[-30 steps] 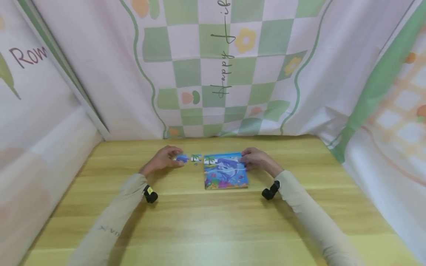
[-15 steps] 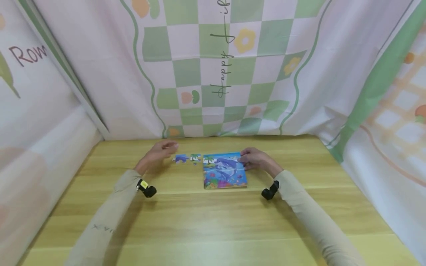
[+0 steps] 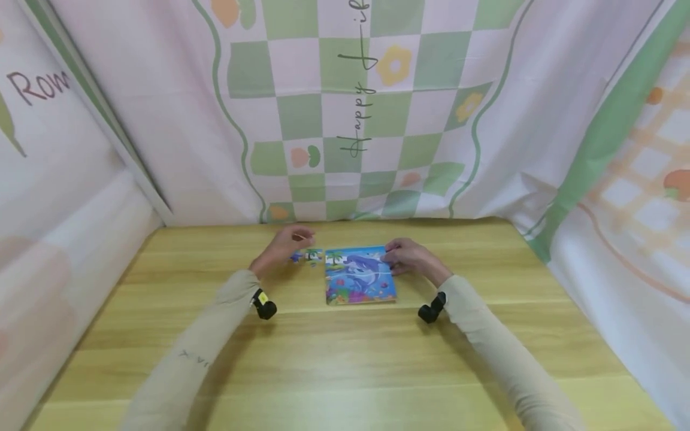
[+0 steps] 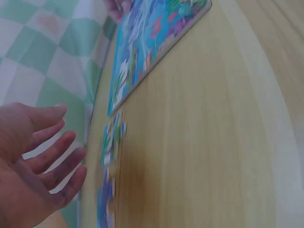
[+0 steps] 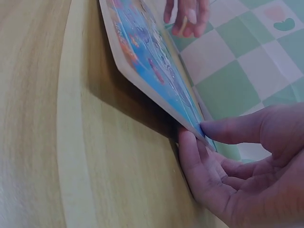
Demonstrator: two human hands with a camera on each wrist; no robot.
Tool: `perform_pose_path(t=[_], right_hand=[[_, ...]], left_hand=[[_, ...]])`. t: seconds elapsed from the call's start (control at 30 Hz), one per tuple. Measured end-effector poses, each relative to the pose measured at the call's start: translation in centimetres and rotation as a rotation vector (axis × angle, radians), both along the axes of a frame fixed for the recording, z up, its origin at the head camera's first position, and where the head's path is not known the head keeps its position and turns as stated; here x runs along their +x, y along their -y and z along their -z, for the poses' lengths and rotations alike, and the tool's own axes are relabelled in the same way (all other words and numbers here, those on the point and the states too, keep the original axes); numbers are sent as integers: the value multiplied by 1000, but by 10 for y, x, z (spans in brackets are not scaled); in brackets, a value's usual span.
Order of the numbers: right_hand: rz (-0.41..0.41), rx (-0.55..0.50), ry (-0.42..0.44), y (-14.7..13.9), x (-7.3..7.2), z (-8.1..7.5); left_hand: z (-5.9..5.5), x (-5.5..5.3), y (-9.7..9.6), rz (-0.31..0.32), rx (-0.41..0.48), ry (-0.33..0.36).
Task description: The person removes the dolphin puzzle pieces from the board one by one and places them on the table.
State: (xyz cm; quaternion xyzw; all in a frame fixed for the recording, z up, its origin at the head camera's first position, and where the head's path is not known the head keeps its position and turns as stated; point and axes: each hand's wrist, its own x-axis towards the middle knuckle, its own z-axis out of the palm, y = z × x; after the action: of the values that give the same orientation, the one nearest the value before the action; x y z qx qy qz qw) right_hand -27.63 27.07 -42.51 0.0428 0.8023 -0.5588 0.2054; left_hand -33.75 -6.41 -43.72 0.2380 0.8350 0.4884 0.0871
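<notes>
A square jigsaw puzzle board with a dolphin picture lies in the middle of the head view. My right hand pinches its right edge; in the right wrist view the thumb is on top and fingers are underneath, with that edge tilted up off the table. Left of the board is a palm-tree puzzle piece, and beside it a purple-and-blue puzzle piece, partly hidden by my left hand. That hand hovers over the pieces, fingers loosely bent and spread, holding nothing in the left wrist view.
The wooden table runs back to a green-and-white checked curtain right behind the hands. White printed cloth hangs on the left, and another with a green band on the right.
My left hand has let go of the purple-and-blue piece, lifted away to the left, then moved right over the pieces. My right hand keeps its pinch on the board.
</notes>
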Motion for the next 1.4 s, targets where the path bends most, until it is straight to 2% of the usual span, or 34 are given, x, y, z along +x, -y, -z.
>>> perform_pose_path(t=[0.17,0.4,0.5,0.63,0.73,0.87,1.07,1.17,1.27,1.4], right_hand=[[-2,-2,2,2,1,0],[26,-32,3,-3,-3,3],[19,-42,-3,-3,-3,4],[4,-20,-6,-1,-2,4],[-9,16,1,3,-1,4],[-20,50,-26,8,-1,3],[-23,72,-61,13,0,4],[-39,77,-83,13,0,4],[-35,86,-102,11,0,3],[-39,92,-86,8,2,4]], left_hand=[[-2,3,-36,41,-42,-8],[-8,10,-82,168,-147,-62],[-8,16,-97,175,-187,-84],[-6,24,-113,166,-241,-158],[-1,26,-120,137,-273,-194],[0,26,-123,98,-284,-198],[-2,25,-121,132,-282,-220],[-2,24,-120,140,-260,-202],[-1,22,-122,146,-192,-161],[4,20,-123,153,-109,-73]])
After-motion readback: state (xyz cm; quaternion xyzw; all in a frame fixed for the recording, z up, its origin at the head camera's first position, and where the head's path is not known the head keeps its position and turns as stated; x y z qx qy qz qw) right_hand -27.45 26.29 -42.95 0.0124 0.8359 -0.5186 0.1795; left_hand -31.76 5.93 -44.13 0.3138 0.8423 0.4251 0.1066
